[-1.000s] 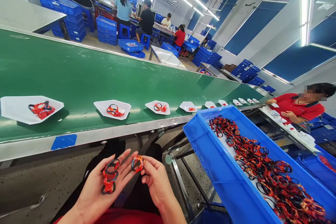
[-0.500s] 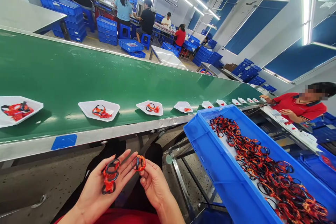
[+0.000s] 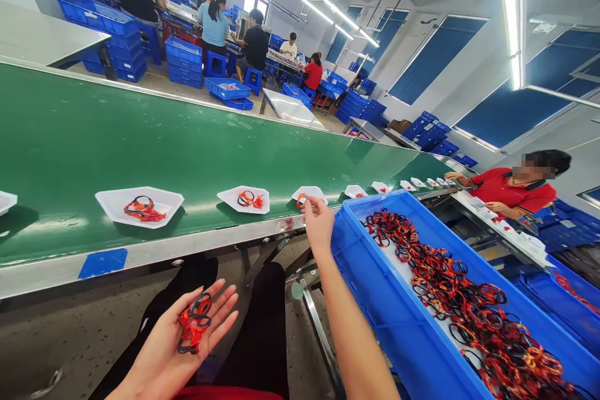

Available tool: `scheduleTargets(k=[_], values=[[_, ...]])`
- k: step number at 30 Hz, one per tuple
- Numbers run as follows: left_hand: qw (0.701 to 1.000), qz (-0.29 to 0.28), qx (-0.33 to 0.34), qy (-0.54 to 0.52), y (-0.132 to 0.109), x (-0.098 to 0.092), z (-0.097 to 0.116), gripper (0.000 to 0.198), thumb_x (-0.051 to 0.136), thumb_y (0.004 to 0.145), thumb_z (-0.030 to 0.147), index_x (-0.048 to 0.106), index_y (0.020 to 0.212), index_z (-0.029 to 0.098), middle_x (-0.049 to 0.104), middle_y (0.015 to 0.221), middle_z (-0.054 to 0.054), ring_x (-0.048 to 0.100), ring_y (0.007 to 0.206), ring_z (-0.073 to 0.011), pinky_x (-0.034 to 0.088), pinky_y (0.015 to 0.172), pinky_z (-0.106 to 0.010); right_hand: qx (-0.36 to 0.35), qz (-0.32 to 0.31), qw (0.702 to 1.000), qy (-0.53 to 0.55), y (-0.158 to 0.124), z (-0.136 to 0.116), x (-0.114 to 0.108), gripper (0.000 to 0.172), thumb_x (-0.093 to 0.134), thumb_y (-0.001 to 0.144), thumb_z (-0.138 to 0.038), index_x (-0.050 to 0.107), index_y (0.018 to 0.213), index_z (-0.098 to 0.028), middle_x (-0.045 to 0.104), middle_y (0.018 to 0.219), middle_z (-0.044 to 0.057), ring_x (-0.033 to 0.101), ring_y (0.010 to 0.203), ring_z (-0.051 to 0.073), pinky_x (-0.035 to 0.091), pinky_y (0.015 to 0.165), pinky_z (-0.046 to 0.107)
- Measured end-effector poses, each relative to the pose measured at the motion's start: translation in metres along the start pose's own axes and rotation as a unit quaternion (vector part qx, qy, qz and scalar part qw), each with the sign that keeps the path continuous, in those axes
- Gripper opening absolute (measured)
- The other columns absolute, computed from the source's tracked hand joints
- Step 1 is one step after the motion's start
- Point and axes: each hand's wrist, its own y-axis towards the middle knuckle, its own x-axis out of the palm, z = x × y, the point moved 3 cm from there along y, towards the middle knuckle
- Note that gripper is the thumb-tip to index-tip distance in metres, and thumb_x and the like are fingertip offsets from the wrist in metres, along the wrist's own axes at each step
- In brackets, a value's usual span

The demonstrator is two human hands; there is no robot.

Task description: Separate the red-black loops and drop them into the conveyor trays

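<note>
My left hand [image 3: 187,337] is palm up with fingers spread, low in front of my lap. Several black and orange-red hair ties [image 3: 194,325] rest on its palm. Out over the belt's near edge, my right hand [image 3: 319,222] pinches one orange-red and black hair tie [image 3: 302,200] at a white tray [image 3: 315,191]. Its fingers cover part of that tray, and I cannot tell whether the tie touches it. Left of it, one white tray [image 3: 225,200] holds a hair tie and red pieces, as does a nearer white tray [image 3: 107,202].
Smaller trays line the green conveyor belt [image 3: 154,137] toward the right. A blue crate [image 3: 375,290] full of hair ties stands beside my right forearm. A co-worker in red [image 3: 504,190] sits at the belt's far right. Stacked blue crates [image 3: 184,62] stand behind the belt.
My right hand has moved up and forward from beside my left palm to a tray, carrying one hair tie. The left hand still holds its hair ties. The trays have shifted left in view.
</note>
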Motion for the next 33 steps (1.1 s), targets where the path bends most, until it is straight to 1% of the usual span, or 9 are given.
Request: scheduleTargets(k=[3, 5, 7, 10, 13, 18, 24, 28, 33], values=[[1.0, -0.002, 0.006, 0.0, -0.003, 0.0, 0.001, 0.044, 0.057, 0.075, 0.017, 0.054, 0.118, 0.009, 0.061, 0.118, -0.022, 0.057, 0.108, -0.0313, 0.052, 0.086, -0.046, -0.031, 0.013, 0.998, -0.047, 0.009, -0.009, -0.002, 0.034, 0.058, 0.073, -0.024, 0.064, 0.104, -0.012, 0.062, 0.11, 0.014, 0.058, 0.089, 0.022, 0.045, 0.079, 0.034], [1.0, -0.007, 0.012, -0.002, -0.003, 0.001, 0.002, 0.042, 0.058, 0.076, 0.017, 0.055, 0.116, 0.008, 0.061, 0.117, -0.022, 0.057, 0.109, -0.0317, 0.051, 0.087, -0.047, -0.04, -0.004, 0.997, -0.062, -0.015, -0.014, 0.003, 0.035, 0.059, 0.075, -0.024, 0.063, 0.108, -0.015, 0.061, 0.113, 0.013, 0.058, 0.086, 0.021, 0.045, 0.078, 0.033], [1.0, -0.01, 0.021, -0.005, -0.001, 0.002, 0.003, 0.039, 0.058, 0.076, 0.018, 0.057, 0.113, 0.007, 0.062, 0.115, -0.023, 0.057, 0.109, -0.0322, 0.05, 0.088, -0.048, -0.038, -0.074, 0.994, -0.066, -0.06, -0.019, 0.014, 0.03, 0.057, 0.078, -0.027, 0.064, 0.106, -0.02, 0.065, 0.103, 0.008, 0.06, 0.076, 0.018, 0.047, 0.068, 0.03], [1.0, -0.009, 0.027, -0.007, 0.004, 0.003, 0.002, 0.032, 0.057, 0.076, 0.018, 0.06, 0.106, 0.007, 0.065, 0.109, -0.021, 0.058, 0.108, -0.032, 0.052, 0.086, -0.046, -0.022, -0.29, 0.955, -0.064, -0.139, -0.022, 0.039, 0.023, 0.056, 0.081, -0.027, 0.066, 0.102, -0.025, 0.066, 0.089, 0.003, 0.058, 0.065, 0.014, 0.044, 0.057, 0.025], [1.0, 0.004, 0.027, -0.009, 0.009, 0.002, 0.0, 0.029, 0.058, 0.076, 0.018, 0.062, 0.103, 0.009, 0.067, 0.106, -0.019, 0.059, 0.107, -0.0301, 0.053, 0.083, -0.039, -0.017, -0.363, 0.928, -0.085, -0.192, -0.018, 0.056, 0.029, 0.067, 0.074, -0.025, 0.066, 0.102, -0.026, 0.066, 0.088, 0.001, 0.054, 0.059, 0.012, 0.043, 0.056, 0.024], [0.999, 0.033, 0.029, -0.03, 0.014, -0.006, 0.0, 0.021, 0.051, 0.081, 0.021, 0.064, 0.094, 0.012, 0.068, 0.102, -0.016, 0.063, 0.1, -0.0261, 0.056, 0.076, -0.037, 0.067, -0.329, 0.941, -0.043, -0.207, 0.006, 0.059, 0.019, 0.065, 0.073, -0.02, 0.063, 0.092, -0.021, 0.064, 0.074, -0.002, 0.052, 0.051, 0.009, 0.039, 0.049, 0.02], [0.998, 0.018, 0.035, -0.049, 0.014, -0.007, 0.004, 0.017, 0.053, 0.078, 0.017, 0.066, 0.089, 0.013, 0.069, 0.095, -0.013, 0.065, 0.092, -0.0246, 0.055, 0.076, -0.036, 0.149, -0.323, 0.933, 0.059, -0.209, 0.028, 0.051, 0.01, 0.061, 0.079, -0.027, 0.061, 0.081, -0.017, 0.059, 0.061, -0.003, 0.052, 0.047, 0.008, 0.035, 0.042, 0.017], [0.998, 0.016, 0.042, -0.031, 0.015, -0.01, 0.004, 0.013, 0.058, 0.075, 0.016, 0.066, 0.086, 0.015, 0.069, 0.093, -0.01, 0.065, 0.088, -0.0228, 0.055, 0.074, -0.036, 0.145, -0.295, 0.941, 0.078, -0.214, 0.03, 0.048, 0.009, 0.063, 0.078, -0.025, 0.063, 0.081, -0.017, 0.059, 0.062, -0.002, 0.054, 0.049, 0.009, 0.038, 0.045, 0.018], [0.998, 0.023, 0.039, 0.034, 0.016, -0.019, 0.001, 0.014, 0.068, 0.07, 0.016, 0.067, 0.084, 0.017, 0.07, 0.085, -0.006, 0.065, 0.074, -0.0161, 0.053, 0.059, -0.025, 0.076, -0.269, 0.959, 0.046, -0.209, 0.024, 0.043, 0.004, 0.061, 0.079, -0.021, 0.064, 0.081, -0.018, 0.062, 0.074, 0.0, 0.055, 0.055, 0.01, 0.041, 0.05, 0.02]])
